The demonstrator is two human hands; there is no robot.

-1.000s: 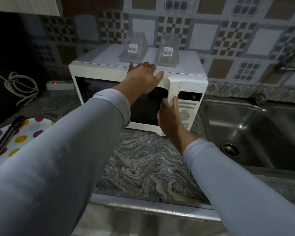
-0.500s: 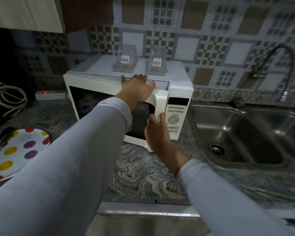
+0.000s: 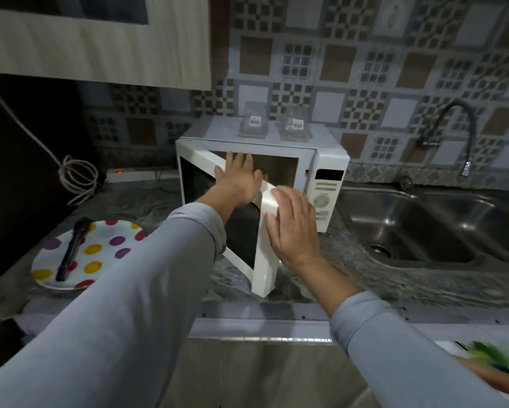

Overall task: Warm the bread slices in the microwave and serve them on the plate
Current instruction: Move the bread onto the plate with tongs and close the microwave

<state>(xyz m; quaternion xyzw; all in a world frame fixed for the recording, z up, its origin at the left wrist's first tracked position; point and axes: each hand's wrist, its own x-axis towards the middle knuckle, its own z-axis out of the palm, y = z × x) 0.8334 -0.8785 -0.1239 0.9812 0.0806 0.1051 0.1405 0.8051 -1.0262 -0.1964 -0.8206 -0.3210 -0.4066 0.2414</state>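
The white microwave (image 3: 325,160) stands on the stone counter with its door (image 3: 262,275) swung partly open toward me. My left hand (image 3: 238,178) lies on the upper part of the door, fingers straight and reaching past its top edge. My right hand (image 3: 291,225) grips the door's free edge, thumb on the front face and fingers curled behind it. The cavity is dim, and no bread shows in it. A white plate (image 3: 41,260) with coloured dots sits on the counter to the left, with black tongs (image 3: 70,251) lying across it.
Two clear plastic containers (image 3: 254,123) (image 3: 295,126) stand on top of the microwave. A steel sink (image 3: 424,225) with a flexible faucet (image 3: 465,134) fills the right side. A power strip (image 3: 135,175) and a coiled cable (image 3: 76,181) lie at the back left. A cabinet hangs above.
The microwave door has swung from shut to partly open, with my right hand moving toward me on its edge. My left hand stayed on the door's top. The view pulled back.
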